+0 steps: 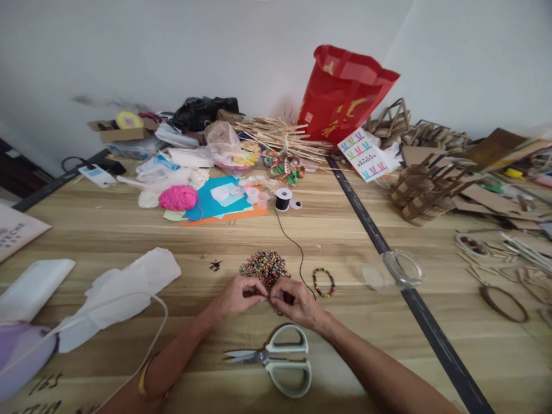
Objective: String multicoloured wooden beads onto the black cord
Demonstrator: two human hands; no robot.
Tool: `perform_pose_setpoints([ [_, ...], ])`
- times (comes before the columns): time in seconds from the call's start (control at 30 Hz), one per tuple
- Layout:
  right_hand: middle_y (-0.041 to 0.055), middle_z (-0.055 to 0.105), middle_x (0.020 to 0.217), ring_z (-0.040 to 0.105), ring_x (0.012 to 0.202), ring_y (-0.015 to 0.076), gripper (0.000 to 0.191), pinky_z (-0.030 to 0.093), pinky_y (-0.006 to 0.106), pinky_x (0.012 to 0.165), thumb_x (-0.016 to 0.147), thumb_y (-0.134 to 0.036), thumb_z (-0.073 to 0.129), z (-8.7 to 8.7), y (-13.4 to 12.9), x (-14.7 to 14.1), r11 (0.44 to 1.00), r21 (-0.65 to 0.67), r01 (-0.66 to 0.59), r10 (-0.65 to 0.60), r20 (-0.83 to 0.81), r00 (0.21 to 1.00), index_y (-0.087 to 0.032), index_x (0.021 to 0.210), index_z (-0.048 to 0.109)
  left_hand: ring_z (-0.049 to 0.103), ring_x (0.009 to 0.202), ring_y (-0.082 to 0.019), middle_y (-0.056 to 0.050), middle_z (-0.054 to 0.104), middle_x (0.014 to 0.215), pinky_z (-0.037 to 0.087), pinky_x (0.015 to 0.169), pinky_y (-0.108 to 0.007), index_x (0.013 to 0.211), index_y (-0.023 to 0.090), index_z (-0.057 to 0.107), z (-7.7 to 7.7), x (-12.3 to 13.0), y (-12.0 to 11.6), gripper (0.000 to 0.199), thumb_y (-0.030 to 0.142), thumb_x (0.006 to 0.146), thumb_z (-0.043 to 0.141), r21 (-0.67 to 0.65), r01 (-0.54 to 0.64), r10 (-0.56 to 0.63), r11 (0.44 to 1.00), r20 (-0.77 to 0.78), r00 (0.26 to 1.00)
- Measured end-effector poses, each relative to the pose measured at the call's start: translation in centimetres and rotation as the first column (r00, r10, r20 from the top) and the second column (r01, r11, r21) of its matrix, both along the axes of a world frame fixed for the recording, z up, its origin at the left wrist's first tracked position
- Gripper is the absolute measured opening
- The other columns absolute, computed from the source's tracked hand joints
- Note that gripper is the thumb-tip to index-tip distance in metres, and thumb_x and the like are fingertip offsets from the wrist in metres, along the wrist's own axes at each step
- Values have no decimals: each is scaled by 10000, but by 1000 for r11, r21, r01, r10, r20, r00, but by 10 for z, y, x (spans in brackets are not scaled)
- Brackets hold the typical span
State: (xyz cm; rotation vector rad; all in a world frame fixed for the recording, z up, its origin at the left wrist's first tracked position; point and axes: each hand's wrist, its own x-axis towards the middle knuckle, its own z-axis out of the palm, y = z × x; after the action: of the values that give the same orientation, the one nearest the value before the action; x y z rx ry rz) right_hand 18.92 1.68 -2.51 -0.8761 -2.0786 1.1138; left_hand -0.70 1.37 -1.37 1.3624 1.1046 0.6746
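Just in front of a heap of small multicoloured beads (264, 267), my two hands meet fingertip to fingertip. My left hand (241, 294) pinches with thumb and forefinger on what looks like a thin black cord. From the other side, my right hand (295, 300) is closed on the same cord; any bead between the fingertips is too small to make out. The black cord (298, 244) runs from a spool (283, 199) down to my right hand. A finished-looking bead bracelet (324, 282) lies to the right. Scissors (276, 359) with pale green handles rest below my hands, blades pointing left.
Short black pieces (215, 265) lie left of the beads. Pink yarn (178, 198), blue paper (207, 201) and a red bag (345, 95) stand farther back. A clear tape roll (403, 268) and woven baskets (422, 192) are at right, white wrapping (125, 293) at left.
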Motion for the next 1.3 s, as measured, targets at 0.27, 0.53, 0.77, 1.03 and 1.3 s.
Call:
perform_pose_setpoints([
  [0.27,-3,547,675,508,610,103,84,391,194,571,800,-118,547,0,0,0,1000,7,5,-5,-3,1000,-159,750,600,601,651,-144,-32,676,684,454,646,-237,704,116,689,-2,-1,0,78,164,655,651,6,8,-8,1000,-15,1000],
  [0.53,2,547,679,510,616,109,71,391,198,564,809,-149,558,2,0,-1,1000,10,10,-10,1,1000,-158,752,599,596,637,-142,-27,682,671,454,628,-232,695,125,689,-1,-1,0,74,180,650,670,20,31,-31,999,19,999],
  [0.77,2,548,681,505,613,106,83,399,200,569,815,-141,550,3,0,-1,1000,-22,5,-5,-20,1000,-158,749,598,603,647,-142,-26,672,673,465,656,-241,693,120,677,-1,-1,0,62,152,640,671,-9,11,-10,1000,27,1000],
  [1.03,-2,540,671,502,609,104,86,391,199,570,823,-145,546,3,-1,-1,998,-56,7,-10,-52,999,-152,755,599,608,647,-136,-22,676,672,476,663,-240,695,117,671,0,-1,0,52,129,644,669,-24,2,-1,1000,26,1000],
  [1.3,6,551,694,509,636,111,101,403,208,591,844,-169,544,2,0,0,999,-32,-11,10,-46,999,-158,760,599,612,635,-135,-19,682,662,475,642,-234,684,121,675,-2,-1,0,63,159,636,692,-2,6,-6,1000,38,999],
])
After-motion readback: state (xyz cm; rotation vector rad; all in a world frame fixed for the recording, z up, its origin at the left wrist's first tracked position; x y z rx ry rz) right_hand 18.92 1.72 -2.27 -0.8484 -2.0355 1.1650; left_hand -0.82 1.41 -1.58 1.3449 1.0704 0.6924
